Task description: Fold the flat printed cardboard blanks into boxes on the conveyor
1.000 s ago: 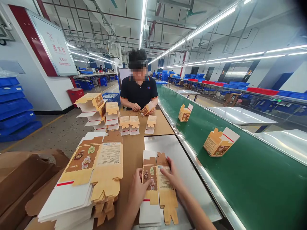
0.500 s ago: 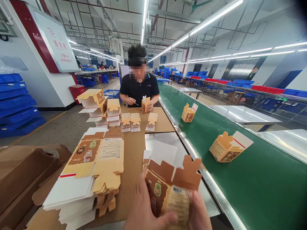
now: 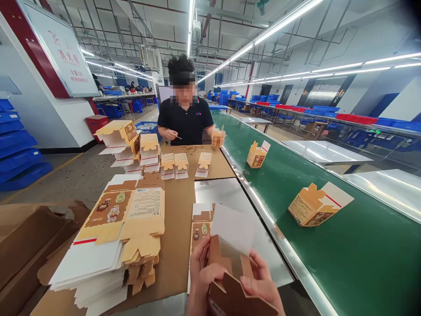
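Between my hands, low in front of me, is a small folding carton (image 3: 232, 230) squeezed open into a square tube. Its white flap points away from me and its brown flaps stand up at the near end. My left hand (image 3: 202, 274) grips the left side, thumb on a near flap. On the other side, my right hand (image 3: 263, 281) holds it with fingers along the outer wall and thumb at the near edge. Just beyond my left hand a flat carton (image 3: 201, 230) lies on the table. To the left rises a thick stack of flat cartons (image 3: 148, 204).
A co-worker (image 3: 186, 116) opposite holds a small stick and a formed carton (image 3: 217, 138). Formed cartons (image 3: 118, 134) are piled at the far left. Two open cartons (image 3: 304, 205) stand on the green conveyor belt (image 3: 345, 259) at right. A brown cardboard box (image 3: 29, 245) stands at left.
The carton in my hands has gone from flattened to opened out, its printed faces turned from view. The co-worker's hand has carried a carton toward the belt.
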A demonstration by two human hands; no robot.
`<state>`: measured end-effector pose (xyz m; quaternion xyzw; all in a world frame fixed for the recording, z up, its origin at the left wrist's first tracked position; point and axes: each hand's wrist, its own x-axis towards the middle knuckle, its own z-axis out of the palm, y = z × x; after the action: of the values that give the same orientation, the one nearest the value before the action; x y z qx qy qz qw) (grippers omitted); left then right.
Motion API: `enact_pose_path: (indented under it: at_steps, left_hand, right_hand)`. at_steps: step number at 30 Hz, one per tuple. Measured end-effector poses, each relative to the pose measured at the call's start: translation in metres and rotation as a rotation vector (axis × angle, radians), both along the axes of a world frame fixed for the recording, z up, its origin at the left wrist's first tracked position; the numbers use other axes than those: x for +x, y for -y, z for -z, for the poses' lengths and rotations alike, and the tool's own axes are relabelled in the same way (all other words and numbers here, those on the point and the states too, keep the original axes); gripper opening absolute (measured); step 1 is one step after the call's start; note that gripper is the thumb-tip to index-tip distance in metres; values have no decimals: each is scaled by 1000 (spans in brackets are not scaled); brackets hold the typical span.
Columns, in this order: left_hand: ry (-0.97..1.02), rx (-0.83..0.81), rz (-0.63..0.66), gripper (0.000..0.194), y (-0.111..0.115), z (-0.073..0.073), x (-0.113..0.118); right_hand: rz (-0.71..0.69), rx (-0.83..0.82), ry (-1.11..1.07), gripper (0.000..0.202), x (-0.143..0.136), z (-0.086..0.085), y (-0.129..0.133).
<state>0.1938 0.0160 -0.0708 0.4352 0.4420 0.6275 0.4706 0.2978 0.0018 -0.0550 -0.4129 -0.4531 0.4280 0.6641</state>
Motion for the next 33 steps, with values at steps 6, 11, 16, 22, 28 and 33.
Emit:
enact_pose_path:
  at_steps: [6, 11, 16, 22, 28, 33]
  left_hand:
    - [-117, 230, -150, 29, 11, -5, 9]
    - [-265, 368, -229, 27, 16, -30, 12]
    - [-439, 308, -42, 31, 17, -42, 3]
    - [-301, 191, -91, 31, 14, -36, 7]
    - [-243, -32, -99, 61, -11, -30, -9]
    - [-573, -339, 10, 57, -51, 14, -41]
  right_hand:
    - [119, 205, 103, 24, -3, 1, 3]
    - [224, 386, 161, 20, -20, -7, 0]
    - [212, 338, 338, 32, -8, -15, 1]
    - [-120, 297, 413, 37, 13, -3, -5]
    - [-166, -134, 63, 72, 20, 41, 0]
    - [-202, -520, -92, 49, 57, 24, -64]
